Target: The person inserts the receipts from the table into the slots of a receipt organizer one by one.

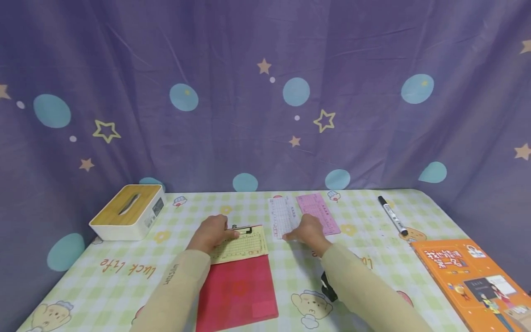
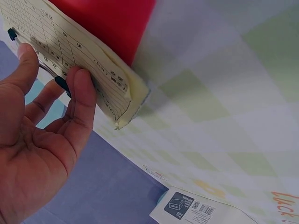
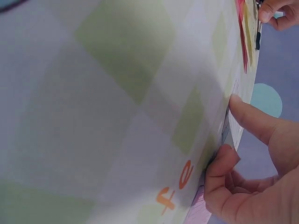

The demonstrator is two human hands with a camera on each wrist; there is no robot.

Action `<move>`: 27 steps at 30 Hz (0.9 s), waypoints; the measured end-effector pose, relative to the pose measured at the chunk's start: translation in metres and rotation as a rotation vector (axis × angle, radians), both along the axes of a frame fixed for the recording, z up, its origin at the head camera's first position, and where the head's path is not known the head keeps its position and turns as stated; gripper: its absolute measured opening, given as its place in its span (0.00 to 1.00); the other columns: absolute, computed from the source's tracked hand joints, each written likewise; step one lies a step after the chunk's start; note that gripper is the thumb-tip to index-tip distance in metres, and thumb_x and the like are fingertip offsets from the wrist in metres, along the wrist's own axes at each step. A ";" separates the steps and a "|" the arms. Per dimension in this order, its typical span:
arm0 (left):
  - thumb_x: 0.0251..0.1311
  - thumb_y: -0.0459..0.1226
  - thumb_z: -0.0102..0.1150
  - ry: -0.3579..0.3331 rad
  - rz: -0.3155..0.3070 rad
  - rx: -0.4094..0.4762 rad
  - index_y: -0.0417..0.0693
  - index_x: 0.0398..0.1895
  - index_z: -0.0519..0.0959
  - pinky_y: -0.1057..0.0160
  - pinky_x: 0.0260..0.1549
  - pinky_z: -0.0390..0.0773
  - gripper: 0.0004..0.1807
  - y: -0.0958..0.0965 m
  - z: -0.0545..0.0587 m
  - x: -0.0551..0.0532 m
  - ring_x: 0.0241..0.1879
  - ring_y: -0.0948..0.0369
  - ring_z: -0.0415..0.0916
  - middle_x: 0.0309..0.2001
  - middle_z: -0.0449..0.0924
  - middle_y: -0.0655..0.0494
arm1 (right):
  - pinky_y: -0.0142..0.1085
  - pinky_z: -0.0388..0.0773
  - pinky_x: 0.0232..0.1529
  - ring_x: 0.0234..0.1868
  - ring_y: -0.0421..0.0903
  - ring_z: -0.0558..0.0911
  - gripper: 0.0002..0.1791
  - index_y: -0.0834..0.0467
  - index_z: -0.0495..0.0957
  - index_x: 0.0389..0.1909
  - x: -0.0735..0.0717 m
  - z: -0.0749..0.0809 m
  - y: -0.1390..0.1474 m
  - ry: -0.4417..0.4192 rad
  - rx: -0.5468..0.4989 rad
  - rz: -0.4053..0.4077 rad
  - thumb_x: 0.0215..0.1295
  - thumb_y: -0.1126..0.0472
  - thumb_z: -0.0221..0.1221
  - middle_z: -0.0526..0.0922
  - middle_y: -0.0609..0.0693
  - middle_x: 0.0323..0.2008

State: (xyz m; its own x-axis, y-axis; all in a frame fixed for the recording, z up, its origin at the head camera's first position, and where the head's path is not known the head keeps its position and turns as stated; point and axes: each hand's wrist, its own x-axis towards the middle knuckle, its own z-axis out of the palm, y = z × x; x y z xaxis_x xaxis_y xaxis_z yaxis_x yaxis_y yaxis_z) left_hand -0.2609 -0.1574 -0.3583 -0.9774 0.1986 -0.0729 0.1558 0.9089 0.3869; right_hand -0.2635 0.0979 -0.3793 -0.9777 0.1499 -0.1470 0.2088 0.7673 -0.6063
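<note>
My left hand (image 1: 210,234) pinches the metal clip (image 1: 242,229) at the top of a red clipboard (image 1: 238,290). Under that clip lie yellow printed forms (image 1: 244,246), their near corner curling a little in the left wrist view. Thumb and fingers of my right hand (image 1: 309,232) are at the near end of a white printed slip (image 1: 283,216), gripping its edges; the right wrist view shows part of the slip (image 3: 228,129) between thumb and curled index finger. Beside it lies a pink printed slip (image 1: 317,212), partly behind the hand.
A white tissue box with a wooden lid (image 1: 130,210) stands at the back left. On the right lie a marker (image 1: 392,215) and an orange book (image 1: 464,281). A black object (image 1: 327,287) is partly hidden by my right forearm. A checked cloth (image 1: 137,295) covers the table.
</note>
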 end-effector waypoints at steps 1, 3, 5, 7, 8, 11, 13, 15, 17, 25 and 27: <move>0.63 0.43 0.70 -0.002 0.000 0.000 0.42 0.24 0.70 0.61 0.27 0.65 0.21 0.000 0.000 0.000 0.24 0.58 0.62 0.22 0.69 0.51 | 0.39 0.74 0.37 0.33 0.48 0.73 0.31 0.69 0.77 0.43 0.000 -0.001 0.001 0.002 0.001 -0.004 0.45 0.55 0.81 0.77 0.54 0.32; 0.63 0.43 0.70 0.001 -0.004 -0.002 0.42 0.24 0.70 0.61 0.27 0.65 0.21 0.001 0.000 0.000 0.24 0.58 0.62 0.22 0.69 0.51 | 0.36 0.73 0.32 0.30 0.46 0.73 0.25 0.66 0.78 0.35 -0.001 -0.002 0.004 0.011 -0.004 -0.013 0.46 0.56 0.80 0.76 0.53 0.28; 0.63 0.43 0.70 0.001 -0.005 0.000 0.42 0.24 0.70 0.61 0.27 0.65 0.21 0.001 0.000 0.000 0.24 0.58 0.62 0.23 0.69 0.51 | 0.34 0.70 0.28 0.26 0.44 0.72 0.20 0.63 0.76 0.27 -0.001 -0.003 0.007 0.024 -0.019 -0.012 0.48 0.58 0.79 0.76 0.51 0.24; 0.63 0.43 0.70 -0.001 -0.005 0.004 0.42 0.24 0.70 0.60 0.28 0.65 0.21 0.001 0.001 0.000 0.24 0.58 0.62 0.23 0.69 0.51 | 0.32 0.69 0.25 0.23 0.43 0.73 0.18 0.60 0.75 0.23 -0.001 -0.003 0.011 0.034 -0.046 -0.008 0.50 0.61 0.78 0.77 0.51 0.21; 0.63 0.43 0.70 -0.002 -0.004 0.004 0.42 0.24 0.70 0.60 0.28 0.66 0.20 0.001 0.001 0.000 0.24 0.58 0.63 0.23 0.69 0.51 | 0.31 0.69 0.24 0.22 0.42 0.74 0.17 0.60 0.75 0.23 -0.001 -0.003 0.012 0.042 -0.071 -0.004 0.52 0.63 0.76 0.78 0.51 0.20; 0.63 0.42 0.70 -0.001 -0.003 0.007 0.41 0.24 0.70 0.59 0.28 0.66 0.20 0.001 0.001 0.001 0.24 0.57 0.63 0.23 0.70 0.51 | 0.30 0.72 0.24 0.21 0.42 0.79 0.12 0.62 0.74 0.27 0.001 -0.002 0.019 0.080 -0.141 0.007 0.56 0.68 0.71 0.81 0.52 0.20; 0.63 0.42 0.70 0.000 -0.003 0.008 0.41 0.25 0.70 0.59 0.29 0.67 0.20 0.000 0.000 0.001 0.24 0.57 0.64 0.23 0.70 0.51 | 0.30 0.73 0.23 0.21 0.42 0.82 0.10 0.63 0.75 0.29 0.002 0.000 0.024 0.128 -0.168 0.015 0.58 0.70 0.69 0.82 0.53 0.21; 0.63 0.42 0.70 0.003 -0.004 0.013 0.41 0.25 0.70 0.59 0.29 0.67 0.20 0.000 0.000 0.001 0.25 0.57 0.64 0.23 0.70 0.51 | 0.30 0.74 0.23 0.21 0.43 0.82 0.07 0.65 0.76 0.32 0.004 0.003 0.029 0.168 -0.191 0.024 0.59 0.70 0.66 0.83 0.54 0.23; 0.63 0.42 0.71 0.006 -0.008 0.014 0.41 0.25 0.70 0.59 0.29 0.67 0.20 -0.001 -0.001 0.001 0.25 0.57 0.63 0.23 0.69 0.51 | 0.31 0.77 0.25 0.23 0.44 0.83 0.07 0.68 0.78 0.37 0.006 0.006 0.035 0.200 -0.224 0.035 0.61 0.70 0.65 0.84 0.56 0.26; 0.63 0.43 0.70 0.010 -0.018 -0.002 0.41 0.25 0.70 0.58 0.30 0.67 0.20 -0.001 0.000 0.000 0.25 0.57 0.64 0.24 0.70 0.51 | 0.33 0.76 0.30 0.29 0.45 0.84 0.08 0.67 0.83 0.37 0.012 0.025 0.058 0.300 -0.274 0.077 0.69 0.64 0.63 0.85 0.54 0.29; 0.63 0.42 0.70 0.011 -0.021 -0.003 0.41 0.25 0.70 0.58 0.30 0.67 0.20 0.000 0.000 -0.001 0.25 0.57 0.64 0.24 0.70 0.51 | 0.33 0.76 0.30 0.29 0.45 0.82 0.08 0.67 0.82 0.37 0.013 0.029 0.062 0.319 -0.297 0.087 0.70 0.63 0.62 0.85 0.54 0.28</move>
State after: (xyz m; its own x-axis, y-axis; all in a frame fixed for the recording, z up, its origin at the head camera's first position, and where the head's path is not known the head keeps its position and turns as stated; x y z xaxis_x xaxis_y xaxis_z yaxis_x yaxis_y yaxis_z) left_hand -0.2614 -0.1577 -0.3584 -0.9738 0.2187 -0.0626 0.1790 0.9065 0.3823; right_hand -0.2502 0.1603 -0.3501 -0.9882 0.0616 0.1403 -0.0827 0.5564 -0.8268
